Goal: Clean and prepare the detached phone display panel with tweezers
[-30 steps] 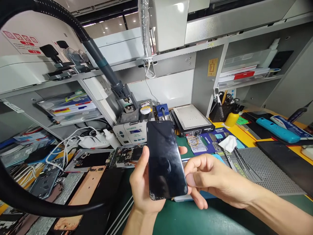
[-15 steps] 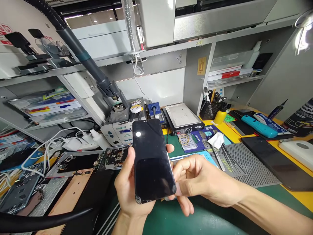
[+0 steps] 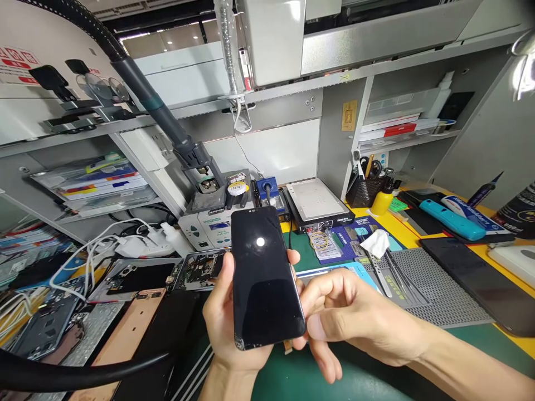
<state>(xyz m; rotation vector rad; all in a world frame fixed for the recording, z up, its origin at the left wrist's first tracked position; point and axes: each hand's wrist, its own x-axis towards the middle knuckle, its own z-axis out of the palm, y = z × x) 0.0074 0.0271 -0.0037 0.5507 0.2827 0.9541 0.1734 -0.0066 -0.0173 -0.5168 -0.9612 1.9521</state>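
A smartphone (image 3: 267, 278) with a dark, glossy screen lies in my left hand (image 3: 221, 312), face up and tilted toward me. The left thumb presses along its left edge, while fingertips wrap round the right edge. Cracks mark the phone's lower left corner. From under its bottom edge pokes a small orange-brown flex cable (image 3: 288, 346). My right hand (image 3: 343, 317) is closed at the lower right corner, thumb and bent fingers against the phone's edge, with the lower fingers hanging beneath. The phone hides part of those fingertips.
Tweezers (image 3: 379, 275) and a white tissue (image 3: 375, 243) rest by a grey perforated mat (image 3: 447, 284). Opened phone parts (image 3: 137, 312) crowd the left side. A heating plate (image 3: 317, 199) stands behind, beside a yellow bottle (image 3: 382, 200). A black hose (image 3: 83, 370) crosses the lower left.
The whole view has shifted, so the scene sits slightly right and lower. The right thumb has slid off the phone's corner to its side, and the flex cable now shows below the phone.
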